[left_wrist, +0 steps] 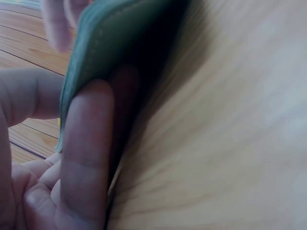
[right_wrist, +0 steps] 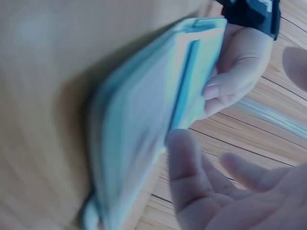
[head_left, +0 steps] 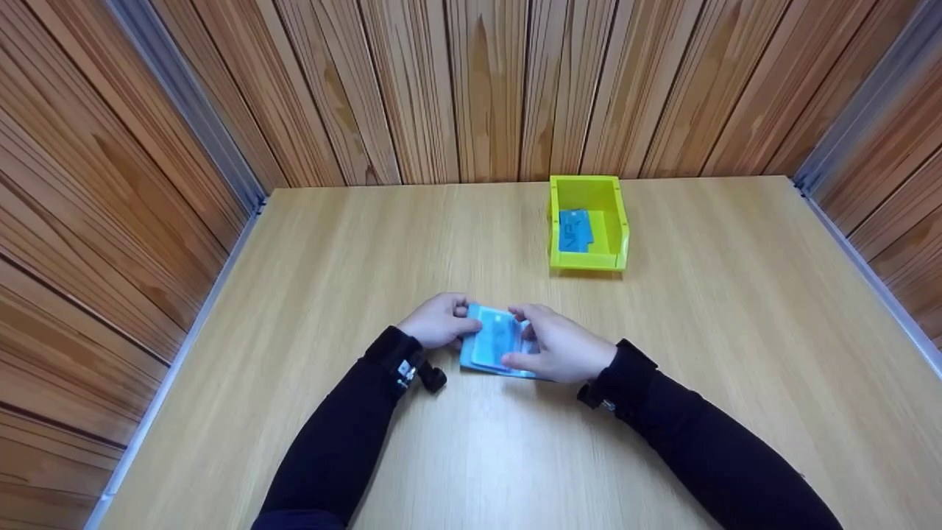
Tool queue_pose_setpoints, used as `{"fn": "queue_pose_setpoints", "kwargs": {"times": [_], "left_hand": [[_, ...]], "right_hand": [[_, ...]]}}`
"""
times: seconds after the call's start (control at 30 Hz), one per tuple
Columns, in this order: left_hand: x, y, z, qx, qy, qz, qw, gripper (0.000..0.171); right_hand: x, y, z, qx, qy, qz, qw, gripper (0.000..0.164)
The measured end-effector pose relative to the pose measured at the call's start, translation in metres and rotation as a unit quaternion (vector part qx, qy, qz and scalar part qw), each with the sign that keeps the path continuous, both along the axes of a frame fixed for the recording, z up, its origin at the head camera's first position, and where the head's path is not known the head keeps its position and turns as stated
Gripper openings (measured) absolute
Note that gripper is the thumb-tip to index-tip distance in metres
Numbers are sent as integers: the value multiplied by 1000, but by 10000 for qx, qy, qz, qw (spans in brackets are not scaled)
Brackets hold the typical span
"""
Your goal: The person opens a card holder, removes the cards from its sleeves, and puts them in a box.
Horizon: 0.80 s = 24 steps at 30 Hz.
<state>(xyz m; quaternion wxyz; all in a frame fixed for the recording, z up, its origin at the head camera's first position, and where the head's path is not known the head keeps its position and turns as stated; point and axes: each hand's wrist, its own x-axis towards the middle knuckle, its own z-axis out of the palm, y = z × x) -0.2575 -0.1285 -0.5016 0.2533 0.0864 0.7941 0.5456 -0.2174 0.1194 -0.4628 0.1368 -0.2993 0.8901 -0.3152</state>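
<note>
A light blue wallet (head_left: 466, 361) with a stitched edge is held slightly raised over the table. It has a see-through pocket (head_left: 491, 340) on its face, in which a blue card-like piece shows. My left hand (head_left: 436, 322) pinches the wallet's left edge, with the thumb on the face and fingers behind, as the left wrist view shows. Over the wallet's right side is my right hand (head_left: 563, 344), its fingers loosely spread. In the right wrist view one digit of that right hand (right_wrist: 230, 187) touches the face beside the pocket's edge; the other fingers stand apart from it.
A yellow open-front bin (head_left: 589, 261) stands at the back of the wooden table (head_left: 353, 250), right of centre. Blue cards (head_left: 575, 230) with dark lettering lie inside it. Wood-panelled walls (head_left: 486, 88) enclose the table at the back and sides.
</note>
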Motion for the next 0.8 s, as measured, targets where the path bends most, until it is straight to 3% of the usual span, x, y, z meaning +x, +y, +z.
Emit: {"fn": "queue_pose_setpoints", "kwargs": {"times": [0.17,0.4,0.8], "left_hand": [[0,0,0,6,-6,-46,10000,27],[0,-2,0,29,19,-36,10000,24],[0,-2,-2,90,-28,-40,9999,26]], "right_hand": [[-1,-1,-7,373,83,41,9993,83],[-5,-1,-7,335,115,67,9993,88],[-15,4,-6,43,-273,-2,9996,82]]}}
